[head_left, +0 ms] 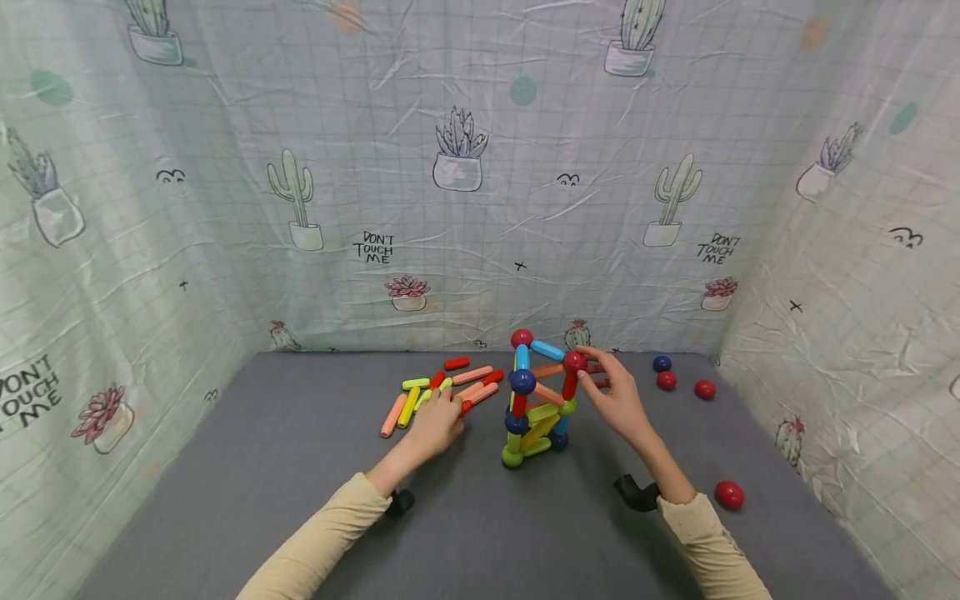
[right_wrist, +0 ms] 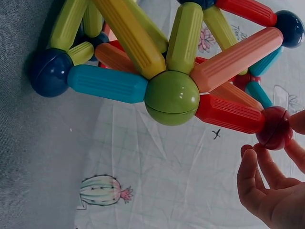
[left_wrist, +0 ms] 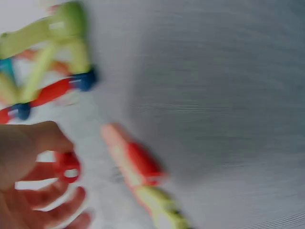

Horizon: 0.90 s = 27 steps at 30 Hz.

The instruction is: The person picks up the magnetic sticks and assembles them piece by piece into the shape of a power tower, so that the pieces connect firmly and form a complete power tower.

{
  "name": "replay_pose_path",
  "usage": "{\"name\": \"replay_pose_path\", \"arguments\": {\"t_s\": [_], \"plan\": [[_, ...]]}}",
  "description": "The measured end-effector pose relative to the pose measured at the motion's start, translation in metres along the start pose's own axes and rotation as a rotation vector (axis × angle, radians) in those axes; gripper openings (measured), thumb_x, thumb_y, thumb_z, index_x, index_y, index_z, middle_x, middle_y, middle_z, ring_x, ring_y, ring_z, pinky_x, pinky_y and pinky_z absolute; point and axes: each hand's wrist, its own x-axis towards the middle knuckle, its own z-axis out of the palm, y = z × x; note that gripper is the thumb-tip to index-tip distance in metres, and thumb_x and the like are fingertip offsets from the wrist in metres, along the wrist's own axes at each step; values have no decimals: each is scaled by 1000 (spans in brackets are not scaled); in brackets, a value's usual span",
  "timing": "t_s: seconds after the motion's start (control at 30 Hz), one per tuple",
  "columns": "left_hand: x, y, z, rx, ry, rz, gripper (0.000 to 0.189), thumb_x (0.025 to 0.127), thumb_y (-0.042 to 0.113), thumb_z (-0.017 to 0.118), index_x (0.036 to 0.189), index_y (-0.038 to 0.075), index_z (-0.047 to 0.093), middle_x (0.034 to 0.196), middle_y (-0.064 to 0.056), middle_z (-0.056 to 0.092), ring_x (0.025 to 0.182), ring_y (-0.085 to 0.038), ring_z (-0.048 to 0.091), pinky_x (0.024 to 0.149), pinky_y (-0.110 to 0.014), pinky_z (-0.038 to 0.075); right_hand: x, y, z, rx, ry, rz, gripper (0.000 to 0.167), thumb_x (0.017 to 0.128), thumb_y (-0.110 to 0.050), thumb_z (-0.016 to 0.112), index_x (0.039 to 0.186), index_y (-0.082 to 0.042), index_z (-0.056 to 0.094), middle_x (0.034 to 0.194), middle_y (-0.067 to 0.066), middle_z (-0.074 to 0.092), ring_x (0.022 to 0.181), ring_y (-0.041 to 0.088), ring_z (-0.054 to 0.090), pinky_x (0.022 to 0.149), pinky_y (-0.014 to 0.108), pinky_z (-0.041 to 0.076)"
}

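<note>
A tower of magnetic rods and balls (head_left: 517, 423) stands upright near the middle of the table. My right hand (head_left: 621, 400) pinches the red ball (head_left: 574, 362) at its upper right corner between thumb and fingers. Below that ball a red rod (right_wrist: 228, 113) runs down to a green ball (right_wrist: 171, 98). To the left of the tower, my left hand (head_left: 437, 423) is low among loose rods. In the left wrist view its thumb and forefinger pinch a red rod (left_wrist: 67, 168), seen end-on, while the other fingers are spread.
Loose yellow rods (head_left: 408, 407), salmon rods (head_left: 393, 416) and red rods (head_left: 457, 363) lie around the left hand. At the right back are a blue ball (head_left: 662, 363) and two red balls (head_left: 704, 389). Another red ball (head_left: 730, 495) lies nearer, beyond the right forearm. A patterned curtain (head_left: 480, 225) encloses the table.
</note>
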Motion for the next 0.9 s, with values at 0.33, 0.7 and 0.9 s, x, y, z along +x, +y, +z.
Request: {"name": "replay_pose_path", "arguments": {"t_s": [0.33, 0.7, 0.9], "plan": [[32, 78, -82, -672, 394, 120, 29, 81, 16, 65, 108, 6, 63, 98, -7, 62, 88, -21, 48, 75, -33, 38, 0, -1, 1, -1, -5, 1, 38, 87, -9, 54, 125, -7, 49, 113, 13, 54, 89, 23, 57, 67, 30, 49], [48, 107, -73, -251, 242, 85, 30, 84, 28, 61, 112, 19, 64, 88, 0, 55, 78, -16, 39, 64, -25, 22, -1, 0, 2, 20, -25, 4, 38, 89, -10, 51, 127, -9, 47, 116, 15, 52, 91, 28, 58, 67, 36, 50], [54, 113, -74, -57, 144, 64, 29, 83, 32, 62, 109, 21, 65, 94, 0, 57, 85, -19, 37, 64, -29, 21, -3, 1, 3, 29, -6, -1, 38, 88, -8, 52, 126, -5, 47, 117, 16, 52, 89, 28, 58, 66, 32, 50]]}}
